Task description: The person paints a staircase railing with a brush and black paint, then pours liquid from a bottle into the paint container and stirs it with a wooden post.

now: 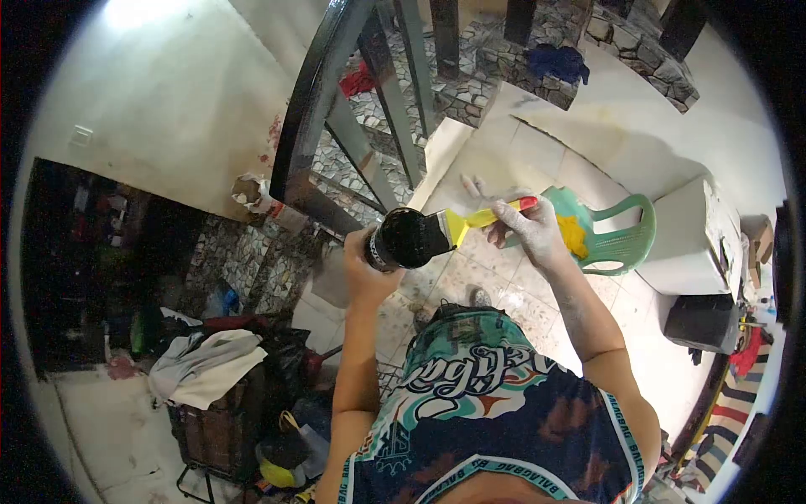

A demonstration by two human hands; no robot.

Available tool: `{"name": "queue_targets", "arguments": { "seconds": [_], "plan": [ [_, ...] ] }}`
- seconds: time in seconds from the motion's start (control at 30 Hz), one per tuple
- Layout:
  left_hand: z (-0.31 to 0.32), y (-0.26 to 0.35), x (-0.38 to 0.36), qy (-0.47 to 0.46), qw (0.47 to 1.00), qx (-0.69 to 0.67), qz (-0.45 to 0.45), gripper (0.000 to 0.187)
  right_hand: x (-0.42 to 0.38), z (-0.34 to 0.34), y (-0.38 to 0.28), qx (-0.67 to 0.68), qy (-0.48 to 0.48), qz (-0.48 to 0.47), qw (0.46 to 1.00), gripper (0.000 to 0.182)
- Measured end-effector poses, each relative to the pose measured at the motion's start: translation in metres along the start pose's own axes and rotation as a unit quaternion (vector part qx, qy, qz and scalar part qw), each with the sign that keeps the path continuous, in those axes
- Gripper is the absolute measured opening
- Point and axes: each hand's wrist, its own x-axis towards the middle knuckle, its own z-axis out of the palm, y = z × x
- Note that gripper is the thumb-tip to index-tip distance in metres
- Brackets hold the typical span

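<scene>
My left hand [372,267] is wrapped round a can of black paint [398,239], its dark open top facing me. In my right hand [531,227] is a paintbrush [467,222] with a yellow handle tipped in red. The brush's black-coated bristles overlap the can's rim in this view. White dust or dried paint covers the fingers of my right hand. Just ahead of the can stands a dark stair railing [295,126] with several upright bars.
A green plastic chair [634,238] with a yellow cloth [573,237] stands at the right, beside a white box-like cabinet [690,231]. Stone-patterned stairs [537,84] rise behind the railing. Clothes [206,370] are piled at the lower left. A dark blue cloth [557,63] lies on a step.
</scene>
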Motion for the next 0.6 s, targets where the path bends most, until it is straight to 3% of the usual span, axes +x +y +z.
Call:
{"name": "queue_targets", "arguments": {
  "seconds": [0.1, 0.3, 0.4, 0.6],
  "plan": [
    [-0.002, 0.010, 0.002, -0.004, 1.000, 0.005, 0.026, 0.077, -0.004, -0.005, 0.009, 0.065, 0.015, -0.010, 0.998, 0.025],
    [-0.002, 0.008, -0.004, -0.012, 0.999, 0.037, -0.028, 0.079, -0.015, -0.013, 0.013, 0.027, 0.047, -0.014, 0.998, 0.020],
    [-0.002, 0.006, -0.006, -0.008, 0.997, 0.081, 0.002, 0.076, -0.020, -0.018, 0.016, 0.008, 0.057, -0.008, 0.998, 0.020],
    [0.001, -0.002, -0.015, 0.016, 0.999, -0.001, -0.027, 0.070, -0.024, -0.017, 0.013, 0.013, 0.048, -0.024, 0.998, 0.020]
  ]
}}
